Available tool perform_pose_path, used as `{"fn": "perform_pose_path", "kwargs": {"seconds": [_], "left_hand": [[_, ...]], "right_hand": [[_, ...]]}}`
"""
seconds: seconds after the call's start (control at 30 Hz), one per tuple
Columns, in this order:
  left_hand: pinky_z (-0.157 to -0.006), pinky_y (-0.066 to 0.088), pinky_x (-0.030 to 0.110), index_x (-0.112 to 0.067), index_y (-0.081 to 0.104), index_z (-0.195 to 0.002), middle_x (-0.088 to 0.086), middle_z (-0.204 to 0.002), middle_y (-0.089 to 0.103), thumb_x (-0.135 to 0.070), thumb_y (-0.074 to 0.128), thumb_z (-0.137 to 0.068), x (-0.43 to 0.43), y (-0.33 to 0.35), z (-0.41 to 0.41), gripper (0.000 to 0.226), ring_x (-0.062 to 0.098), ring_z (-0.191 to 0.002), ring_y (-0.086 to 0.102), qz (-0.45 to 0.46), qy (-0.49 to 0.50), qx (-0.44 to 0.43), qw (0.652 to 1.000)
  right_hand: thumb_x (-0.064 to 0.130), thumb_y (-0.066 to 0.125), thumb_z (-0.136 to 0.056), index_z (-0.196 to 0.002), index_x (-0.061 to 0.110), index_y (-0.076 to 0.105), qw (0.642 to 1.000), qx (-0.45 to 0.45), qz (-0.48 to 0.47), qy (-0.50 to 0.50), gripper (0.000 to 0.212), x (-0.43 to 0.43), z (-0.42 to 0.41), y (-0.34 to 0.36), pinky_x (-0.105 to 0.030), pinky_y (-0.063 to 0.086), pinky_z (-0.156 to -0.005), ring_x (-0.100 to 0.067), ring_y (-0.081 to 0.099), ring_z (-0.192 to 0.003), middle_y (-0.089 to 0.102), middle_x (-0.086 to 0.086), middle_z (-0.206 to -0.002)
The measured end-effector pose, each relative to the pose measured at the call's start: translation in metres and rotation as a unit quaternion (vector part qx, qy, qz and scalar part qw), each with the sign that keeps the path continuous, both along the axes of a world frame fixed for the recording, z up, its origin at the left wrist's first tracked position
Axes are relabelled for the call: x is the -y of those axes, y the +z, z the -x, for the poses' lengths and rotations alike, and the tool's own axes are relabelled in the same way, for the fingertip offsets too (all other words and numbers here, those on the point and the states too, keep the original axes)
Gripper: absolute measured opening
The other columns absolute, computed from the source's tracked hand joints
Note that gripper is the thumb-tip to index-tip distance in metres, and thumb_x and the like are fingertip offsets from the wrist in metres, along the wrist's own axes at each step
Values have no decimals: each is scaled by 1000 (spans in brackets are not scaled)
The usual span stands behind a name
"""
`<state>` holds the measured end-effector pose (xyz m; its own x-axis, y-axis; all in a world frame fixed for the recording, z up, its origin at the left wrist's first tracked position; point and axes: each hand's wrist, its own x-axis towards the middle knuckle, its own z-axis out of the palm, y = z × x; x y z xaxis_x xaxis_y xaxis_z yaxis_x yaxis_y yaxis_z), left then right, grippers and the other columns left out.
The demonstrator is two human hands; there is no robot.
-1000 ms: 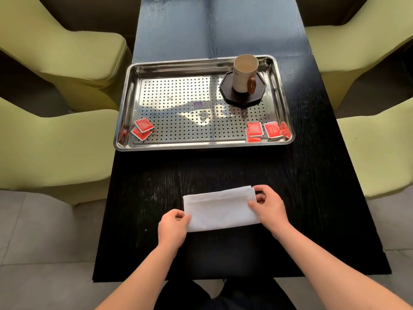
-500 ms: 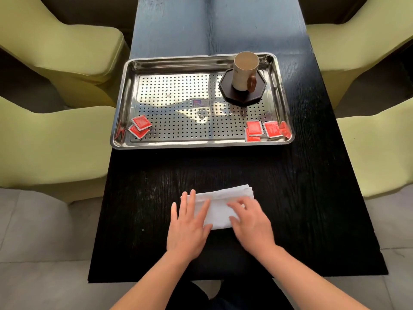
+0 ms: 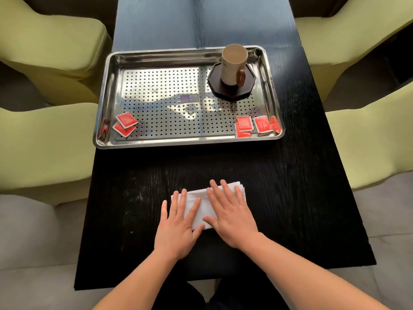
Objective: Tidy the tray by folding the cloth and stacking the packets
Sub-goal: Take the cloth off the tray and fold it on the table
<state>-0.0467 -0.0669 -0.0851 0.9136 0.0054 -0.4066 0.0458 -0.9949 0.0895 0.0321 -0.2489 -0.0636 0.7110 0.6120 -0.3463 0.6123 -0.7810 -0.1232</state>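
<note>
Cloth [image 3: 202,201] folded to a compact white rectangle, lying on counter [image 3: 290,198] well short of tray [image 3: 107,95]; folding judged done or nearly so, return to tray still pending. Packets not yet stacked: two overlapping at tray's near-left corner [image 3: 125,124], three or so loosely grouped at near-right [image 3: 254,125]. Cup [image 3: 233,63] on dark coaster [image 3: 232,90] at far right of tray.

Left hand [image 3: 176,229] flat, fingers spread, palm down over cloth's left end, holding nothing. Right hand [image 3: 232,214] likewise flat and splayed, pressing cloth's right part. Cloth directly beneath both, touching; only a strip between and its far right edge visible.
</note>
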Motion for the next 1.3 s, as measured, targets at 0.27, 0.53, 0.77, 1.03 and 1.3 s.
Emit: {"fn": "perform_pose_path", "kwargs": {"seconds": [0.27, 0.53, 0.77, 1.03, 1.3], "left_hand": [[-119, 5, 61, -35, 10, -157, 10, -167, 0, -73, 21, -93, -4, 0, 0, 75, 30, -153, -5, 22, 1, 10, 1000], [-113, 33, 47, -15, 28, -153, 16, -159, 21, -42, 67, -88, 8, 23, 7, 80, 34, -144, 22, 133, 253, 71, 956], [-87, 51, 39, -17, 44, -142, 5, -121, 60, -46, 70, -84, 10, 32, -8, 70, 22, -106, 60, 237, 552, 3, 799], [-74, 56, 38, -15, 69, -94, 0, -86, 70, -33, 75, -84, 3, 33, -25, 22, 19, -81, 66, 290, 617, -43, 730], [-68, 53, 38, -18, 61, -81, 1, -82, 66, -28, 68, -86, 4, 44, -23, 13, 19, -77, 63, 271, 550, 4, 790]], "right_hand": [[77, 15, -92, -159, 11, 5, 999, 6, 34, -20, 94, 35, -11, -24, -56, 7, -121, -25, -5, -155, -5, -5, -168], [52, 34, -101, -157, 7, 22, 987, 30, -153, -25, 72, 21, 9, 2, -49, 16, -124, -25, 6, -155, 10, -7, -167], [30, 50, -98, -154, 24, 29, 812, -191, -474, -282, 60, -52, 31, 9, -23, 20, -121, -4, 19, -151, 27, 12, -162], [34, 50, -93, -150, 30, 34, 780, -263, -453, -342, 59, -61, 17, -3, -28, 27, -121, -1, 29, -146, 35, 11, -158], [32, 53, -91, -147, 34, 42, 688, -303, -506, -423, 56, -52, 41, 5, -32, 29, -121, 5, 35, -141, 42, 18, -153]]}}
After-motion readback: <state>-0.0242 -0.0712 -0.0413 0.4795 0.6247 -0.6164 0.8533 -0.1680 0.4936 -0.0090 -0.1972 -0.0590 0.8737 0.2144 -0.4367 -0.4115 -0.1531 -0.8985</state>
